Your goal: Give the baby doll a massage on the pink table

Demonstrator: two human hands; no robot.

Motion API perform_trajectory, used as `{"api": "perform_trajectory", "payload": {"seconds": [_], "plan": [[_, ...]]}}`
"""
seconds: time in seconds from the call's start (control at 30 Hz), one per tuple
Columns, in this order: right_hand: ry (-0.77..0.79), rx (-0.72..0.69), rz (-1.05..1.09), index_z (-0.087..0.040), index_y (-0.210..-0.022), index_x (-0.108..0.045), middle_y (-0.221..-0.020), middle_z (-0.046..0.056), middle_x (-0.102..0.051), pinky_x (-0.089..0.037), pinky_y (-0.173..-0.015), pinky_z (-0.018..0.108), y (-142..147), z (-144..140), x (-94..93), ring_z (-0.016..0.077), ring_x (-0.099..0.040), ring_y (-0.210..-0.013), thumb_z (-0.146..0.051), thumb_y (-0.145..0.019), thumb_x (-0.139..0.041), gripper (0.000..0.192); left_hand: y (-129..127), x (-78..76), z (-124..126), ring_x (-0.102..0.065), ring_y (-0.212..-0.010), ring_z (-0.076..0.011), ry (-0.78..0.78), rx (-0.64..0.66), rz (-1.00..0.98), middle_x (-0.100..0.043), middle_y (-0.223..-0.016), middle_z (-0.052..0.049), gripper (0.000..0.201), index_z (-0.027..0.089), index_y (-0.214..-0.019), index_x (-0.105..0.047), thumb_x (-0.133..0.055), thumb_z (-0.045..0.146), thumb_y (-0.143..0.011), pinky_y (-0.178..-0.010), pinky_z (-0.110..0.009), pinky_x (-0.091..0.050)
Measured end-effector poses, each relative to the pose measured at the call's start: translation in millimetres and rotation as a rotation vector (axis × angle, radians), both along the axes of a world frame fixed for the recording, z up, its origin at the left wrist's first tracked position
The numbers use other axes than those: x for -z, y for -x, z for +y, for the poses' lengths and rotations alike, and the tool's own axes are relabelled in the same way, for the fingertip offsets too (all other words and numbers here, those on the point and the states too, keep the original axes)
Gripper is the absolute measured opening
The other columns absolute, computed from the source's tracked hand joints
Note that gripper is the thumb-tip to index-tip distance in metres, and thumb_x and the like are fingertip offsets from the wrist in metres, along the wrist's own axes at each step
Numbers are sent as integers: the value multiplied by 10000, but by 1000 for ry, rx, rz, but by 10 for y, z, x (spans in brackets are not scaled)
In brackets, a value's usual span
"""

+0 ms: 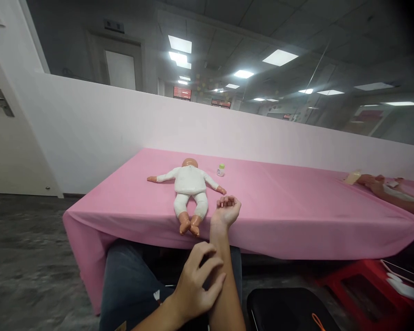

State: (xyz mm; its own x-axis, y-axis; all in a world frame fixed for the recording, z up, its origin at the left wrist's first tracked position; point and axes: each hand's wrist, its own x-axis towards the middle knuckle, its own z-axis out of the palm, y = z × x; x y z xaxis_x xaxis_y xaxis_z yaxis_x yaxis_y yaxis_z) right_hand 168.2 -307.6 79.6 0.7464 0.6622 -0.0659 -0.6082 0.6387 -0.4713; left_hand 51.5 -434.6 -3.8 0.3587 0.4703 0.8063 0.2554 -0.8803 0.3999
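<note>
One baby doll lay face-up on the pink table. Just right of the doll, the right hand rested loosely curled and empty; nearer than the doll, the left hand lay spread on the right forearm.

The scene is lit evenly from above by rectangular white ceiling panel lights, which are blown out to glare. The pink-clothed desk is brightly lit with faint shadows. Corners are darkened and bent by wide-angle distortion, and slight blur is seen there.
</note>
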Motion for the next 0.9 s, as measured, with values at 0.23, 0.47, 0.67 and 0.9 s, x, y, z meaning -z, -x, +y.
{"api": "perform_trajectory", "payload": {"seconds": [0.23, 0.47, 0.67, 0.9], "plan": [[40, 5, -67, -213, -677, -439, -618, -73, -358, -314, -449, 199, 76, 12, 8, 76, -330, -495, -267, -791, -508, 144, -15, 43, 11, -635, -1050, -276, 57, -33, 1, -645, -1117, -134, 476, 190, -1285, -604, -722, 178, -824, -894, -435, -594], [68, 8, -188, -203, -708, -503, -681, -44, -490, -377, -479, 196, 96, 55, 57, 73, -388, -514, -289, -810, -547, 140, 6, 9, 0, -636, -1054, -282, -9, 50, 44, -654, -1069, -122, 245, 200, -1069, -658, -685, 147, -831, -917, -452, -590], [76, -40, -178, -194, -705, -512, -634, -60, -423, -361, -478, 193, 151, 93, 96, 76, -399, -518, -298, -817, -559, 160, 3, -16, 99, -601, -1201, -315, 40, -78, 15, -597, -1277, -173, 546, 191, -1365, -565, -689, 157, -834, -995, -472, -572], [-41, -138, -246, -227, -692, -402, -577, -88, -347, -347, -456, 209, 75, 71, 84, 83, -339, -471, -377, -828, -568, 263, -29, 93, 50, -662, -830, -224, -42, 73, -6, -643, -887, -80, 223, 205, -976, -627, -680, 104, -784, -717, -336, -608]]}}
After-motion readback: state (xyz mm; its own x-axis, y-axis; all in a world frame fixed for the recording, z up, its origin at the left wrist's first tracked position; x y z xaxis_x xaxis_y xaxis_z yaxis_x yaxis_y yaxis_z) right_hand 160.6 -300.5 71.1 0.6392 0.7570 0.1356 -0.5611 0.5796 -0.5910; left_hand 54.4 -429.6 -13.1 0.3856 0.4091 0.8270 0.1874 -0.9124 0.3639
